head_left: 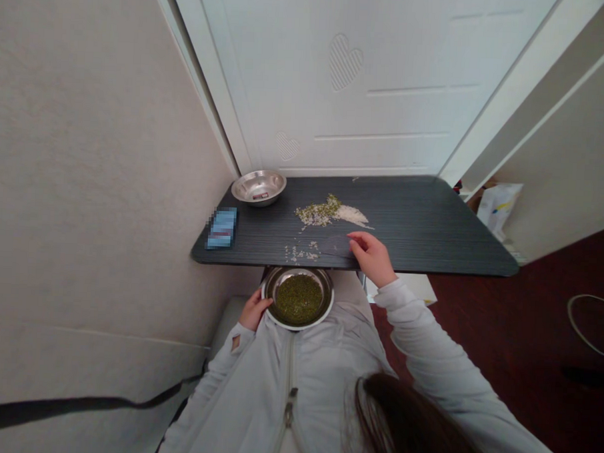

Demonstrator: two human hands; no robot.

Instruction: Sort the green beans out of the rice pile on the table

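Observation:
A metal bowl of green mung beans rests on the lap, below the front edge of the table. My left hand grips its left rim, thumb over the edge. Above the table, my right hand has its fingers drawn together toward the thumb; whether a grain is between them is too small to see. Just left of it, loose white rice grains lie scattered near the table edge. Farther back is a pile of mixed green beans and rice, with mostly white rice at its right side.
On the dark table, another metal bowl stands at the back left. A blurred blue item lies at the left edge. A white door rises behind the table, and a wall is close on the left.

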